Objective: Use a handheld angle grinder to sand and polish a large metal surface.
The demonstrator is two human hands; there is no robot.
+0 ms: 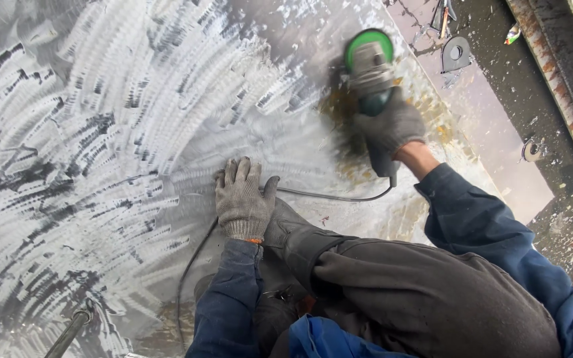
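While the right hand (392, 126) grips the green angle grinder (369, 66), disc pressed onto a rusty patch of the steel plate (134, 132) | left hand (241, 199) flat, fingers spread on the plate, seemingly bracing | cord (326, 196) trails behind, away from the disc | no containers in view

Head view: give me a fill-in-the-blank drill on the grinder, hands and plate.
1. The right hand grips a grinder whose guard is coloured ____.
2. The left hand lies flat on the metal ____, palm down.
3. Both hands wear grey knitted ____.
4. The grinder's cable runs just in front of the ____ hand's fingers.

Missing words: green; plate; gloves; left
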